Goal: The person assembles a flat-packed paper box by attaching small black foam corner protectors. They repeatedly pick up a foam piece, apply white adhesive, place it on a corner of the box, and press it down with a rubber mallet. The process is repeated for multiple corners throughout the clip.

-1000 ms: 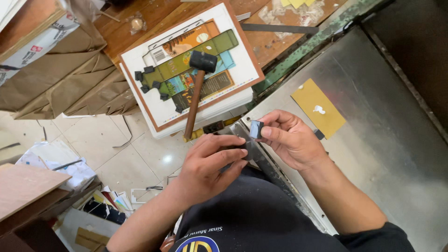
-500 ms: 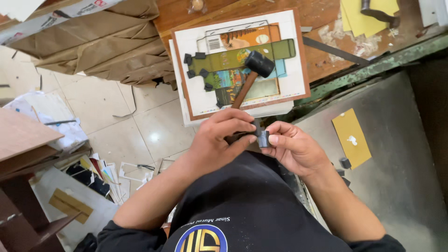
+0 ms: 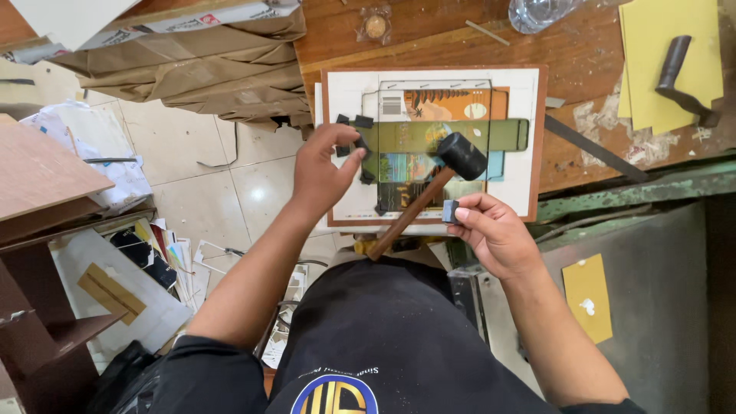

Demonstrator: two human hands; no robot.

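Left hand (image 3: pixel 326 170) reaches forward over the board's (image 3: pixel 537 146) near-left part, fingers curled, thumb and fingertips pinching a small black block (image 3: pixel 359 144) at the edge of the printed sheet (image 3: pixel 429 103). Right hand (image 3: pixel 494 234) sits nearer the body at the board's front edge, fingers narrow, gripping a small grey block (image 3: pixel 450 211) between thumb and forefinger. Between the two hands lies the mallet (image 3: pixel 429 188), black head resting on the green strip (image 3: pixel 460 134) across the sheet, wooden handle slanting back toward the person's black shirt (image 3: pixel 383 337). More black blocks (image 3: pixel 353 120) sit just beside the left fingers. The board rests on a worn wooden bench (image 3: pixel 429 38); yellow card (image 3: pixel 667 61) with a dark metal tool (image 3: pixel 678 77) lies far right. Crumpled brown paper (image 3: pixel 192 69) hangs off the bench's left. Below, a pale tiled floor (image 3: pixel 199 176) with scattered papers, and a grey metal surface (image 3: pixel 652 307) at right carrying a yellow piece (image 3: pixel 589 295).
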